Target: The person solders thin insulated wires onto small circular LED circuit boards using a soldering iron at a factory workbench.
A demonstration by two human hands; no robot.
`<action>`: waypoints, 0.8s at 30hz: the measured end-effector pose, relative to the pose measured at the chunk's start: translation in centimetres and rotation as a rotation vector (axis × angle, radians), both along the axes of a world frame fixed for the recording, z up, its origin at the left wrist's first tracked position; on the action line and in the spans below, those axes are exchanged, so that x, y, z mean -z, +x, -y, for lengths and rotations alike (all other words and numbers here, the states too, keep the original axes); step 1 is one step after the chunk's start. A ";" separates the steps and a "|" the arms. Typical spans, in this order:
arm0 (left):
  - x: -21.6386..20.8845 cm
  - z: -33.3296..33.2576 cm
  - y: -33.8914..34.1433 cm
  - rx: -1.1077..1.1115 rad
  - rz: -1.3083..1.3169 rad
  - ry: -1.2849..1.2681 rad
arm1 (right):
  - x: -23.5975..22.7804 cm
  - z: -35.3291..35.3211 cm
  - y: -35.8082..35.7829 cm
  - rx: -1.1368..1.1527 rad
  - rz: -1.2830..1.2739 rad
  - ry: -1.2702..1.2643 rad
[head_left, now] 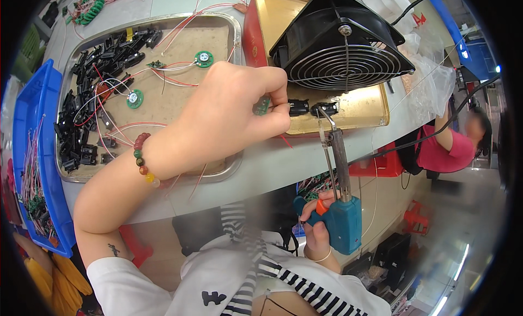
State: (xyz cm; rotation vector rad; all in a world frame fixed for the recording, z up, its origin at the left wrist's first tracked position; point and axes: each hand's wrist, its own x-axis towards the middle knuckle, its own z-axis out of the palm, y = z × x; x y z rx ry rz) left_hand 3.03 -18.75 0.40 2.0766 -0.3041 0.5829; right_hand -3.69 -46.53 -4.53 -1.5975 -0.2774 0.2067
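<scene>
Small green circuit board [262,106]: pinched between the fingertips of the left hand [229,112], fingers pressed together on it; held just above the front edge of the gold tin tray [370,110].

Two small black connector parts [311,107]: just to the right of the pinch, on the gold tray, side by side.

Soldering gun [340,207], blue body with metal barrel: below and right of the pinch; right hand [316,223] closed around its handle, a finger on the orange trigger. Its tip reaches up to the right-hand black part.

Black fan [340,41] with wire grille: above and right of the pinch, tilted, resting on the gold tray.

Beaded bracelet [144,158]: on the left wrist, below and left of the pinch.

Steel tray [231,169]: left of and under the left hand; holds black plastic parts [87,98], red and white wires, round green speakers [204,58].

Blue bin [41,152]: far left, with wired boards inside.

Another person in a pink top [449,150]: far right, well apart.
</scene>
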 end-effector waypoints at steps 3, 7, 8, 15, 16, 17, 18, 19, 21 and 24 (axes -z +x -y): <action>0.0 0.0 -0.1 -0.002 -0.010 0.005 | 0.3 0.3 0.1 -0.020 -0.010 -0.011; 0.0 0.0 0.0 -0.005 -0.008 0.010 | 0.5 0.3 0.1 0.028 0.028 0.019; -0.1 -0.1 0.1 -0.004 -0.002 0.007 | 0.5 0.4 0.2 0.001 0.022 0.009; -2.3 -0.9 -0.6 0.107 0.049 0.327 | 0.2 0.3 0.5 0.047 0.038 0.042; -2.7 -1.1 -0.8 0.136 0.076 0.465 | 0.3 0.3 0.5 0.027 0.029 0.048; -3.3 -1.6 -1.0 0.163 0.020 0.544 | 0.3 0.2 0.6 0.054 0.038 0.064; -3.7 -1.8 -1.0 0.164 0.022 0.548 | 0.3 0.2 0.7 0.095 0.049 0.065; -4.0 -2.1 -0.9 0.177 0.071 0.576 | 0.3 0.2 0.8 0.084 0.048 0.085; -4.7 -2.3 -0.9 0.193 0.124 0.606 | 0.3 0.3 0.9 0.100 0.033 0.074; -5.3 -2.4 -1.4 0.147 0.123 0.710 | 0.3 0.4 1.0 0.101 0.026 0.088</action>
